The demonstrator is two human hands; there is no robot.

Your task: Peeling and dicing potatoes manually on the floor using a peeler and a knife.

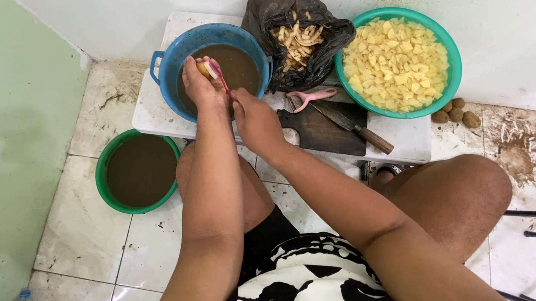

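Note:
My left hand (199, 84) holds a small yellow potato (206, 70) over the blue basin (161, 69) of muddy brown water. My right hand (254, 122) grips a pink-handled peeler (220, 77) and presses it against the potato. Both hands hover above the basin's near rim, on the low white table (152, 115).
A dark cutting board (319, 132) bears a wooden-handled knife (350, 123) and a second pink peeler (308, 97). Behind it, a black bag of peelings (296, 40) and a green bowl (454, 63) of cut potato pieces. A green bucket (102, 171) of brown water stands on the floor. Unpeeled potatoes (456, 112) lie by the wall.

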